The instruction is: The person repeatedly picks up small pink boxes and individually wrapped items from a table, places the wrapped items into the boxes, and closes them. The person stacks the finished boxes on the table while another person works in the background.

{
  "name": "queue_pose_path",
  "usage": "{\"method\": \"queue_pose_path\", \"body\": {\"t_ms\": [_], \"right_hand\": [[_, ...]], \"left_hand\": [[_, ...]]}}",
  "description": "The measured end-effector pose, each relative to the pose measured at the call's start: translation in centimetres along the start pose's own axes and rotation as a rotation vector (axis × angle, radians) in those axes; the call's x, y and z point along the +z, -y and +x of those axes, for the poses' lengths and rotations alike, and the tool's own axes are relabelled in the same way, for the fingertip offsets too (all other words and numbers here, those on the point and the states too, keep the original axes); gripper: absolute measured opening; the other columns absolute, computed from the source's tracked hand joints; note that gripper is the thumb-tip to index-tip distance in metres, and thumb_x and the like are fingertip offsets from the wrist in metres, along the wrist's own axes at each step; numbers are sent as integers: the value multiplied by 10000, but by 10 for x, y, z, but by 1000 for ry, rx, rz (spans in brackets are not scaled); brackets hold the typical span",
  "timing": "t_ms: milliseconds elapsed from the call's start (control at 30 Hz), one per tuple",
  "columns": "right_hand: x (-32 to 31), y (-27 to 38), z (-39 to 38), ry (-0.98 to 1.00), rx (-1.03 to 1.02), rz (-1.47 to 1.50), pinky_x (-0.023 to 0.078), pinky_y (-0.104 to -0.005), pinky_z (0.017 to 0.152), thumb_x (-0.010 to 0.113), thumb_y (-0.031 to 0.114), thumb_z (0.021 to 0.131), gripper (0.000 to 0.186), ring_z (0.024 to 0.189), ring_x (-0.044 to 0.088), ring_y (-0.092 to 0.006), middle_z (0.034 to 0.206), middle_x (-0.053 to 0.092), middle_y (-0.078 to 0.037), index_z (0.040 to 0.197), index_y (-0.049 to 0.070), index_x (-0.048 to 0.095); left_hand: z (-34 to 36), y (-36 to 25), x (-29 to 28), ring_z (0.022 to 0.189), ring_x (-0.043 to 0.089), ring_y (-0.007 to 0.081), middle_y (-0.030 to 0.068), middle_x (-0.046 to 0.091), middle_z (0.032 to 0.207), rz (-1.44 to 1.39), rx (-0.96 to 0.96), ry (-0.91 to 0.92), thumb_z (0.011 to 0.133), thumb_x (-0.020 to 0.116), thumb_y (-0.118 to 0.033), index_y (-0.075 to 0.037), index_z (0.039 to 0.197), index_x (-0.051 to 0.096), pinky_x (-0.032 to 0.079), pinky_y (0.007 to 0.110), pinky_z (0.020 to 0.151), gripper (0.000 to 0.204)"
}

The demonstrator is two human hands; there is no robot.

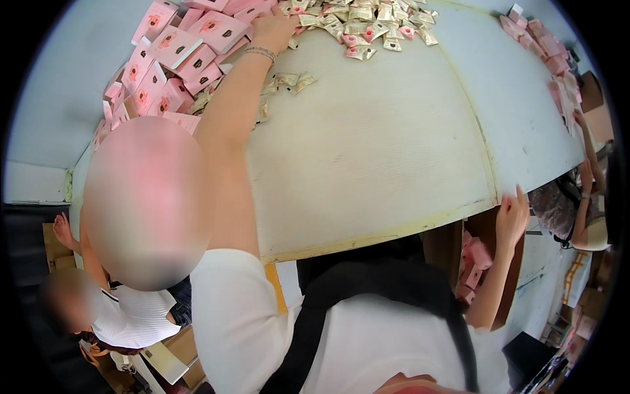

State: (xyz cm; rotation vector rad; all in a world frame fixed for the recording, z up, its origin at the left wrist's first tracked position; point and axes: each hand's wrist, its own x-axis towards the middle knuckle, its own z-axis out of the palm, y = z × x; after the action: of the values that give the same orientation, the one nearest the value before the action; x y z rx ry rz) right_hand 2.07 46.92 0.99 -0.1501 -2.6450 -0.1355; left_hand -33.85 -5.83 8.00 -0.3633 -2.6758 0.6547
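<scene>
My left hand (274, 31), with a bracelet at its wrist, reaches far across the table to the seam between a heap of pink boxes (205, 31) and a pile of small gold sachets (361, 16). Its fingers are partly hidden against the boxes, so I cannot tell what they grip. At the table's near right edge is my right hand (513, 215), slightly blurred, fingers stretched out, with nothing seen in it. Just below it stands an open cardboard carton (508, 289) with several pink boxes (470, 274) inside; the uppermost one is smeared by motion.
The pale table (367, 151) has a yellowish taped edge. A few loose sachets (289, 82) lie nearer me. At left another person (131, 315) in a white top is close by; a blurred oval hides part of that side. Another worker's arms (587, 177) reach toward pink boxes (558, 62) at far right.
</scene>
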Motion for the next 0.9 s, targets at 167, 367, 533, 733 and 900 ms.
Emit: {"method": "queue_pose_path", "body": {"t_ms": [167, 367, 533, 733, 900], "right_hand": [[35, 184, 164, 141, -282, 848, 460, -379, 964, 631, 169, 908, 298, 1159, 566, -307, 1260, 603, -127, 1192, 80, 618], [151, 325, 265, -75, -608, 432, 261, -514, 1116, 560, 382, 934, 588, 1377, 319, -306, 1483, 364, -137, 1386, 37, 410], [97, 330, 173, 52, -785, 537, 261, -494, 1124, 617, 407, 883, 703, 1338, 360, -310, 1349, 484, -164, 1430, 47, 360], [70, 392, 171, -1, -835, 588, 397, -498, 917, 681, 415, 823, 683, 1168, 467, -280, 1209, 532, -87, 1429, 259, 405], [95, 418, 188, -9, -792, 563, 441, -512, 826, 704, 340, 818, 539, 1087, 518, -230, 1133, 561, -31, 1312, 272, 500]], "left_hand": [[-43, -4, -78, 978, 620, 329, 164, 593, 1194, -695, -429, -377, 803, 648, -78, -46, 1262, 504, 509, 392, 860, 482], [-182, -19, -87, 999, 557, 174, 92, 546, 1077, -1821, -686, -810, 773, 712, -11, -23, 1212, 398, 479, 282, 846, 540], [-343, -62, -79, 1019, 560, 234, 121, 538, 1136, -1556, -747, -449, 708, 786, -71, -22, 1402, 232, 470, 382, 885, 889], [-384, -73, -80, 1039, 586, 255, 168, 520, 1220, -1380, -765, -170, 691, 820, -84, 13, 1245, 434, 475, 352, 879, 682], [-368, -77, -82, 977, 596, 292, 184, 529, 1124, -1228, -701, -543, 678, 858, -100, 7, 1077, 522, 506, 350, 790, 532]]}}
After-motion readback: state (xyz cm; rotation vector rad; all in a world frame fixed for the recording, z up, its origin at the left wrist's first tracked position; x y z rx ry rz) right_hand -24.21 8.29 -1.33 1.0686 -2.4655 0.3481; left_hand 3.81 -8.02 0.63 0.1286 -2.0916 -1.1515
